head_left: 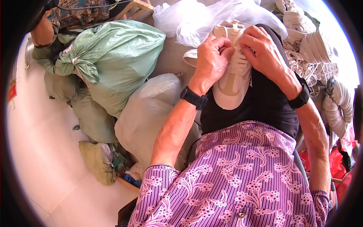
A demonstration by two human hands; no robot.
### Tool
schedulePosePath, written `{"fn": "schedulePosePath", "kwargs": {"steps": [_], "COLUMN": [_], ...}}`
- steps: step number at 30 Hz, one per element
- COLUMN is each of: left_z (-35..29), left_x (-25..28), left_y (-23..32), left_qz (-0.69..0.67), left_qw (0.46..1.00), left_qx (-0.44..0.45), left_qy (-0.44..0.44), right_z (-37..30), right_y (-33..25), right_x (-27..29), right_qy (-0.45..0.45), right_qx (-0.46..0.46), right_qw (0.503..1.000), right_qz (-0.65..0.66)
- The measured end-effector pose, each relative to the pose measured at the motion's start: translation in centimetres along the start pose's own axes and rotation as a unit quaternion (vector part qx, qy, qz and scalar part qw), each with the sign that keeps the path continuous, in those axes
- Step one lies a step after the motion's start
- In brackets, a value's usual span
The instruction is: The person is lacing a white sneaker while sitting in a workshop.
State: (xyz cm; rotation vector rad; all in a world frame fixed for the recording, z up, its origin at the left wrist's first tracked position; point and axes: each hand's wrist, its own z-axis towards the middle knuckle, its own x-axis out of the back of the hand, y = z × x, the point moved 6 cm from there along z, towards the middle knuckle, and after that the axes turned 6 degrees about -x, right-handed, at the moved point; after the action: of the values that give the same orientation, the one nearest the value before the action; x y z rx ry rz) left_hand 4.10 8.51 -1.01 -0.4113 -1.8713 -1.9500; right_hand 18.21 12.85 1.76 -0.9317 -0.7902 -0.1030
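A beige sneaker (231, 87) with a mesh toe rests on my black-trousered lap, its toe pointing toward me. Flat pale shoelaces (239, 62) cross its tongue. My left hand (214, 59) is closed at the eyelets on the shoe's left side, thumb and forefinger pinched on the lace. On the opposite side my right hand (261, 52) bends over the upper eyelets, fingertips pinched on the lace too. The fingers hide most of the lace ends. Just beyond my left wrist lies another pale shoe (190, 57), partly covered.
Green woven sacks (113, 56) and a whitish sack (149, 113) stand at my left. Clear plastic bags (189, 19) lie ahead. Several pale shoes (315, 47) are heaped at the right, with bundles of laces (337, 102) and red bags (336, 160) nearer me.
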Motion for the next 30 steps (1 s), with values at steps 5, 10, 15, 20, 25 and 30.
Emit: {"fn": "schedulePosePath", "kwargs": {"steps": [5, 10, 15, 20, 25, 30], "left_z": [-0.1, -0.2, -0.4, 0.8, 0.7, 0.7], "left_x": [-0.2, 0.2, 0.6, 1.6, 0.8, 0.3], "left_y": [-0.7, -0.3, -0.6, 1.3, -0.7, -0.8], "left_qz": [-0.036, -0.040, -0.057, 0.127, -0.003, -0.013], "left_qw": [0.999, 0.998, 0.998, 0.982, 1.000, 0.999], "left_qx": [0.031, 0.039, 0.038, -0.139, -0.023, -0.029], "left_qy": [-0.007, -0.014, -0.011, 0.029, 0.001, 0.002], "right_z": [-0.7, -0.4, 0.2, -0.3, -0.5, 0.0], "right_y": [-1.0, -1.3, -0.8, 0.1, -1.0, -1.0], "right_x": [0.5, -0.4, -1.5, 0.7, 0.7, -0.6], "right_qy": [-0.038, -0.052, -0.070, -0.078, -0.062, -0.051], "right_qx": [0.010, 0.007, -0.001, -0.042, -0.010, -0.024], "right_qw": [0.994, 0.989, 0.978, 0.965, 0.990, 0.984], "right_qz": [-0.103, -0.140, -0.196, -0.246, -0.126, -0.170]}}
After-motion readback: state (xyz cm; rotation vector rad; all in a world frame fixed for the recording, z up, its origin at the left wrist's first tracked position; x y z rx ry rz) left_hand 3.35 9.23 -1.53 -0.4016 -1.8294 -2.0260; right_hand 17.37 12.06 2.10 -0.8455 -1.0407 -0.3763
